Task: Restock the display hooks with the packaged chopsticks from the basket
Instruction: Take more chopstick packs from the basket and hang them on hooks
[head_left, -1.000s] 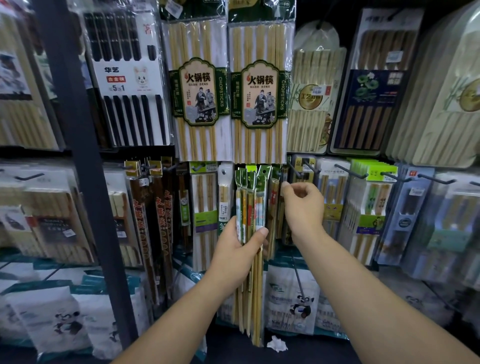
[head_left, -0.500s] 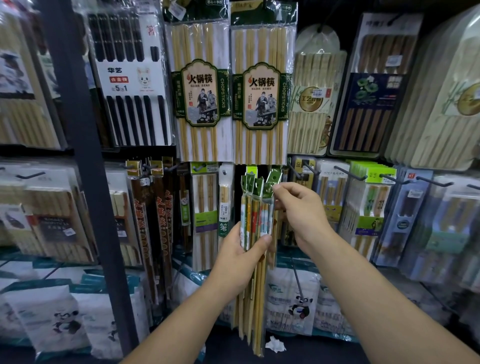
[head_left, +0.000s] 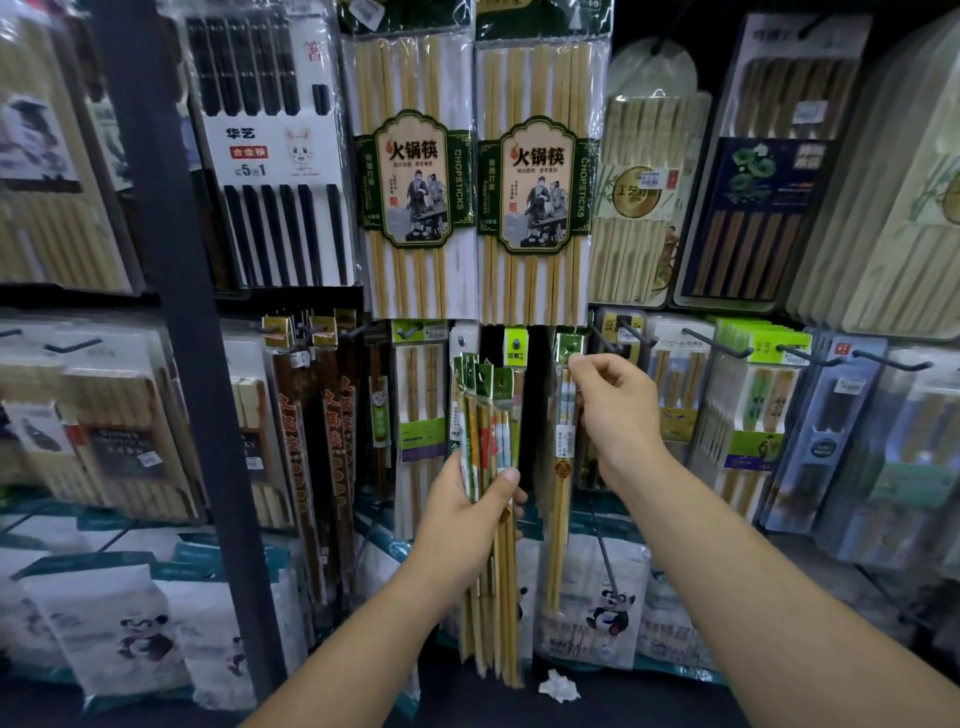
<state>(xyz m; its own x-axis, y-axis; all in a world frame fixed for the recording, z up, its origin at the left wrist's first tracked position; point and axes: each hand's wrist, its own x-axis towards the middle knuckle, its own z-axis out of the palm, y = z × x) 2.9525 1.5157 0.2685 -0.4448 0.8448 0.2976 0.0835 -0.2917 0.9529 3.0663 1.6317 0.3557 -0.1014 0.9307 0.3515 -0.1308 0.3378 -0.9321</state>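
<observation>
Left hand: the left hand (head_left: 467, 512) grasps a bundle of slim clear-wrapped bamboo chopstick packs with green header cards (head_left: 485, 415), fingers curled behind it and the thumb lying across the front.
Bundle: it stands upright in front of the lower display row. The header cards fan out above the fist and the stick ends hang well below it.
Right hand: the right hand (head_left: 618, 410) pinches the green header card of a single slim pack of bamboo chopsticks (head_left: 563, 457) between thumb and forefinger.
Single pack: it hangs straight down from that pinch, just right of the bundle and apart from it, its header just under the large packs above. Whether its hole sits on a hook cannot be told.
Hooks: black wire display hooks (head_left: 717, 347) jut out along the row to the right, carrying other packs.
Above: two tall packs of bamboo chopsticks with green picture labels (head_left: 410, 182) hang side by side.
Left side: a dark upright shelf post (head_left: 171, 312).
Floor: a crumpled white scrap of paper (head_left: 558, 686).
</observation>
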